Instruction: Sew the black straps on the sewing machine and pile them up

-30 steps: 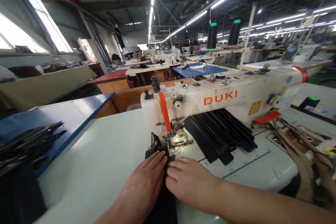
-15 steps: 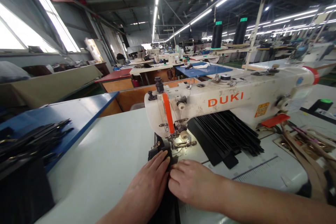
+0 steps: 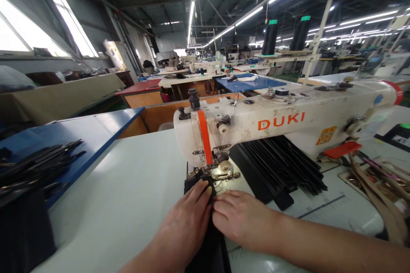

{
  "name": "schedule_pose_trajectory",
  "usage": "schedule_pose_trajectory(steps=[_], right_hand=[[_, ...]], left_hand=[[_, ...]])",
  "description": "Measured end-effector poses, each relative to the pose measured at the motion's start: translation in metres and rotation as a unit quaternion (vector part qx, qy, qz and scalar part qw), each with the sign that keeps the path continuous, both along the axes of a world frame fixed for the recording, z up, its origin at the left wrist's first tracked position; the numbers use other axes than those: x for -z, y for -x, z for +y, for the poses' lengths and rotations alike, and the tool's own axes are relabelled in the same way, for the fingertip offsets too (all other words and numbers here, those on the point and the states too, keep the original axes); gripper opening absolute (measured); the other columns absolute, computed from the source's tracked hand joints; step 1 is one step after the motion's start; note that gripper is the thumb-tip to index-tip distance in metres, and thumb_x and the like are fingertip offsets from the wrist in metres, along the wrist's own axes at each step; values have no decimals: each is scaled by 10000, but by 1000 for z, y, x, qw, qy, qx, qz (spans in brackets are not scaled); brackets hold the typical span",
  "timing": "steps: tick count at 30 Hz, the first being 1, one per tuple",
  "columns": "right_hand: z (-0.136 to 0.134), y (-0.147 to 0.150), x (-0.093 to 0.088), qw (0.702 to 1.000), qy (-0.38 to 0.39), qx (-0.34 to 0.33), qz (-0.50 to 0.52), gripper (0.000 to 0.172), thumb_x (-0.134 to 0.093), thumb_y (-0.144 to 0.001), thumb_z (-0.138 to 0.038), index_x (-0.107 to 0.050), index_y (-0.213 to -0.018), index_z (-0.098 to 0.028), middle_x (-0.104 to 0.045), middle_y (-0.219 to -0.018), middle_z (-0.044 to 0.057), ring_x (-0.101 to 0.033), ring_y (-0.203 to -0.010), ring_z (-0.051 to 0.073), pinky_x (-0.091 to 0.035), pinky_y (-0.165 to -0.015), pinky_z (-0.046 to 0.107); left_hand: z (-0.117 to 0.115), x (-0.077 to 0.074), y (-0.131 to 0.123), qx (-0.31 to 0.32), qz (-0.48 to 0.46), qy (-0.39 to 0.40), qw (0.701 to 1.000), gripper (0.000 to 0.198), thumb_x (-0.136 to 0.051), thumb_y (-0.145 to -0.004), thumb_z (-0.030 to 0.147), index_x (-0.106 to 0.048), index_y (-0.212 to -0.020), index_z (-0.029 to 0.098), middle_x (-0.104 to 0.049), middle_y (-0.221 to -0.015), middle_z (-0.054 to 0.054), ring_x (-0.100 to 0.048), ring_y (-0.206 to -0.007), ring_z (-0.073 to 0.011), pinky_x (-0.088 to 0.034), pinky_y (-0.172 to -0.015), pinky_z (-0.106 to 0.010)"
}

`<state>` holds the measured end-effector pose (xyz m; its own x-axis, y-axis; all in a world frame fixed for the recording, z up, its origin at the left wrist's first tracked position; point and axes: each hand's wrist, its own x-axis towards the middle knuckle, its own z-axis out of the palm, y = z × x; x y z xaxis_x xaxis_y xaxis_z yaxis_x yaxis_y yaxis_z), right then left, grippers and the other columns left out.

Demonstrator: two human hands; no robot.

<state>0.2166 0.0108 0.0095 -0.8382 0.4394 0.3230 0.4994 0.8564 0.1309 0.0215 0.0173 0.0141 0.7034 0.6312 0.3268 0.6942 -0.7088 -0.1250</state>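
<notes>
A black fabric piece (image 3: 205,256) runs from the front edge of the table up to the presser foot of a white sewing machine (image 3: 243,123). Near its far end, a small metal fitting shows beside the needle area. My left hand (image 3: 187,219) lies on the piece with fingers stretched forward, their tips pressing it down just before the foot. Close by on the right, my right hand (image 3: 241,217) has its fingers curled in and closed on the edge of the fabric. The fingertips of that hand and the fabric under both palms are hidden.
Under the machine arm lies a fanned stack of black strips (image 3: 282,166). Brown straps (image 3: 371,187) and small metal parts sit at the right. More black pieces (image 3: 38,170) rest on a blue table (image 3: 105,123) at left. Two black thread cones (image 3: 270,38) stand behind the machine.
Both hands and the black fabric have shifted slightly forward and right relative to the presser foot. The camera view has turned a little. Each hand keeps the same pose.
</notes>
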Motion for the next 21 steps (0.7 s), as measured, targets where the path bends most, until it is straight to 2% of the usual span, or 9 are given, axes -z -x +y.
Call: schedule_pose_trajectory(steps=[11, 17, 21], right_hand=[[6, 2, -3, 999, 27, 13, 15, 80, -558, -933, -164, -623, -903, -126, -646, -887, 65, -586, -865, 216, -474, -873, 327], [7, 2, -4, 999, 28, 11, 13, 78, -571, -929, -173, -626, -893, -131, -655, -898, 71, -593, -859, 219, -487, -853, 333], [7, 2, -3, 999, 29, 10, 17, 75, -585, -925, -177, -631, -885, -131, -658, -887, 68, -601, -857, 223, -491, -866, 347]], left_hand=[[9, -1, -3, 24, -8, -68, 997, 397, -301, -970, 176, -668, -1072, 67, -691, -1132, -173, -662, -1070, -275, -554, -909, -375], [10, 0, -1, 22, -35, -53, 998, 357, -340, -968, 193, -646, -1118, 86, -685, -1151, -154, -650, -1095, -258, -544, -929, -357], [11, 3, 0, 22, -33, -46, 998, 363, -330, -965, 189, -642, -1112, 78, -679, -1154, -168, -642, -1107, -273, -548, -924, -384]])
